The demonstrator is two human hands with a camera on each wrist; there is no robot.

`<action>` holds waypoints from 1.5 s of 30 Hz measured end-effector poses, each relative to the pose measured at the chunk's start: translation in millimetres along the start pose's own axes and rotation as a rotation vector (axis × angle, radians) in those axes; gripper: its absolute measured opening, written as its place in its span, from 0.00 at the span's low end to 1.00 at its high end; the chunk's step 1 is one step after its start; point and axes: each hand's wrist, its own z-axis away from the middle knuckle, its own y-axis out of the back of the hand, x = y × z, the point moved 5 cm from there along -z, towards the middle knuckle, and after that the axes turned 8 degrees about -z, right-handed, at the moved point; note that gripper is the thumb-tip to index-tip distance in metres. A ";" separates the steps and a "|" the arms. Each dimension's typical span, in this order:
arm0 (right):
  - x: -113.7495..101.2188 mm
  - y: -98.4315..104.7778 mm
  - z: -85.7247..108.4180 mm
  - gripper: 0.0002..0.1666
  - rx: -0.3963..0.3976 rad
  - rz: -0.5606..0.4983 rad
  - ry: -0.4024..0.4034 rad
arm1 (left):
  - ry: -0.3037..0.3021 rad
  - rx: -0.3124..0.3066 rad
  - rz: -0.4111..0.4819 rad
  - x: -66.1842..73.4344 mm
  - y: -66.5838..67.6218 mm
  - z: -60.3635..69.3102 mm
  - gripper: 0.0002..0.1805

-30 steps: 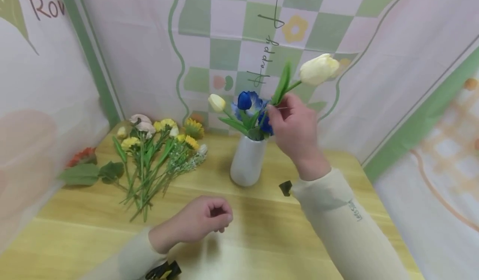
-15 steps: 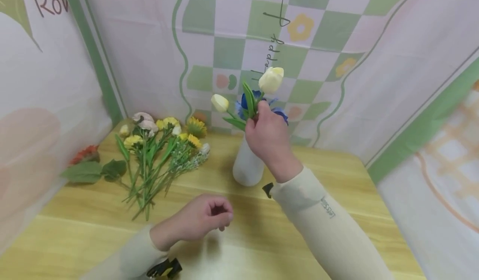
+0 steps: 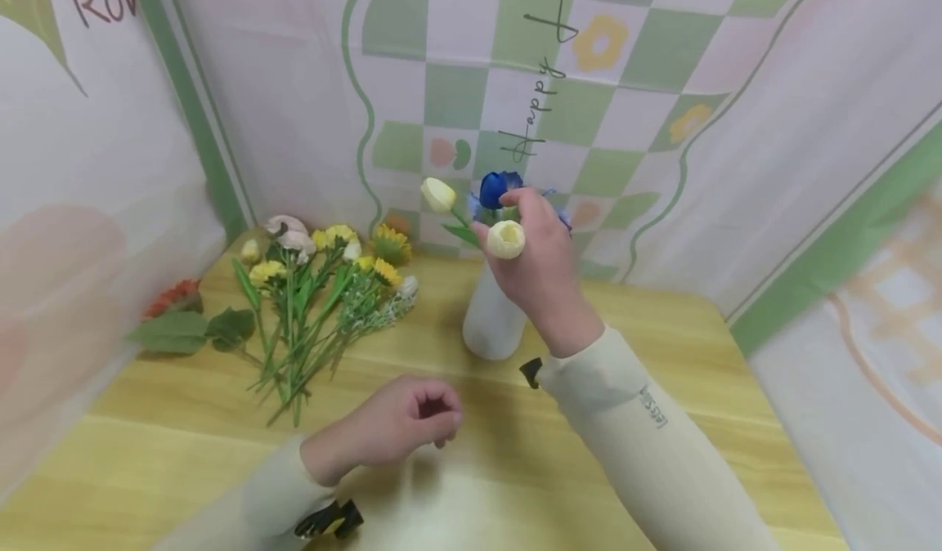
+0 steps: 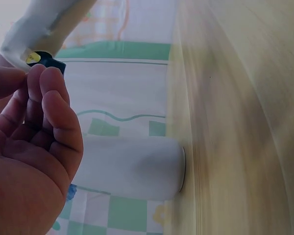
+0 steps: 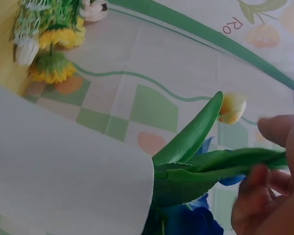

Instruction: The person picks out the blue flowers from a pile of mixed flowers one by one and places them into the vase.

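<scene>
One wood-grain table [image 3: 515, 486] fronts checkered cloth [image 3: 456, 97], left hand [image 3: 397, 422] loosely curled, right grip [image 3: 542, 261] spread around white tulip [image 3: 506, 240].

"Where is the right hand [image 5: 264, 205], seen from its own wrist?"

"At the right edge, slightly blurred. A long green leaf [image 5: 235, 162] reaches between its thumb [image 5: 274, 129] and fingers [image 5: 256, 188]; the thumb stands clear of it."

"And the vase [image 5: 68, 161]?"

"White, smooth, sideways to this camera. Leaves [image 5: 183, 190] and blue flowers [image 5: 191, 221] crowd its mouth, and a pale yellow tulip [image 5: 234, 107] shows beside a broad leaf [image 5: 192, 131]'s tip."

"Behind?"

"I see a green-checked cloth [image 5: 154, 107]; upper left, yellow flowers [image 5: 54, 71] and a white bud [image 5: 27, 51] near the wooden table [image 5: 1, 54]."
</scene>
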 end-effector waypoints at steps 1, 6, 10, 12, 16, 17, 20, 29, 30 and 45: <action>1.6 -1.7 0.4 0.27 -0.036 -0.023 -0.039 | 0.004 0.000 0.006 -0.2 -0.4 0.9 0.05; 9.4 -6.1 5.2 0.16 -0.133 -0.080 -0.113 | 0.010 0.003 0.014 -1.1 -2.1 2.1 0.05; 7.7 -4.3 4.1 0.07 -0.106 0.023 0.040 | 0.002 0.003 0.002 -0.1 0.9 -2.2 0.05; 4.6 -4.4 2.4 0.07 -0.096 0.068 0.106 | 0.000 0.007 0.002 0.8 3.9 -4.3 0.04; -0.9 -7.4 0.6 0.14 -0.082 0.103 0.179 | -0.005 0.005 0.019 0.7 6.5 -5.8 0.04; -2.1 -8.9 0.8 0.16 -0.084 0.110 0.189 | -0.004 0.002 0.025 0.1 6.0 -5.5 0.04; -4.1 -15.6 0.5 0.17 -0.101 0.158 0.206 | 0.002 -0.002 0.036 -2.5 4.3 -3.4 0.04; -5.9 -26.3 -7.8 0.09 -0.075 0.277 0.188 | 0.016 0.026 0.018 -4.8 11.3 1.5 0.05; -5.8 -26.3 -7.7 0.10 -0.080 0.266 0.184 | 0.017 0.030 0.020 -5.0 12.0 1.8 0.05; 77.9 40.3 22.0 0.32 0.205 -0.226 -0.291 | 0.028 0.011 0.023 -8.6 7.9 1.2 0.06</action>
